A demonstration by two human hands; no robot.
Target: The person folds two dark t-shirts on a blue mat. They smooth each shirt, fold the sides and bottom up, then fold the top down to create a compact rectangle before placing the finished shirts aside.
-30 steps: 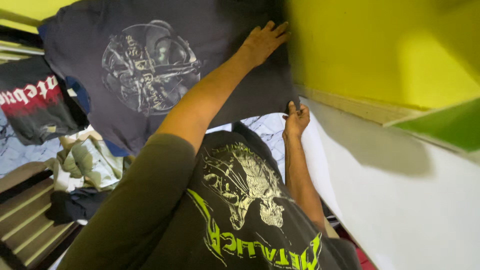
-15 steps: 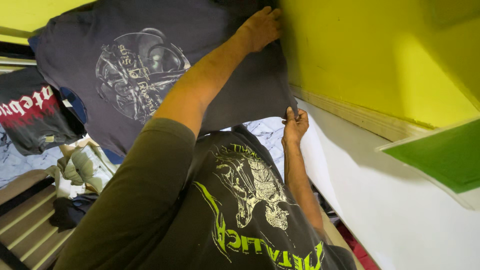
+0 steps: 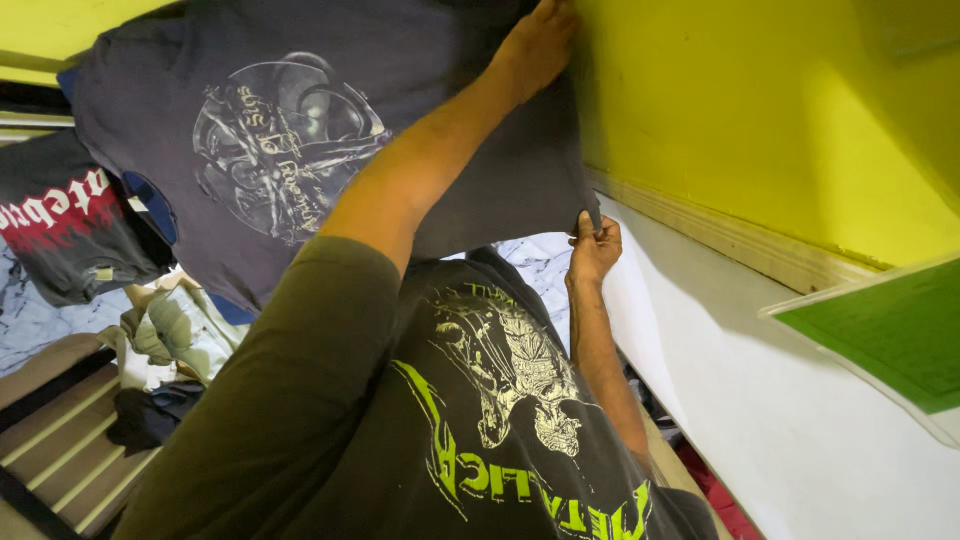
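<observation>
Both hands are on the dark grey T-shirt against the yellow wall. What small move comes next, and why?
Probably draw the right hand down and outward to pull the hem taut. The left hand presses the dark grey T-shirt high on the yellow wall, while the right pinches its lower corner, where the cloth looks slack.

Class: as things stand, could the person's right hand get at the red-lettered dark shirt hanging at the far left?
Probably not. The right hand pinches the grey shirt's lower corner by the wall; the red-lettered shirt hangs at the opposite side, beyond the grey shirt and left arm.
</observation>
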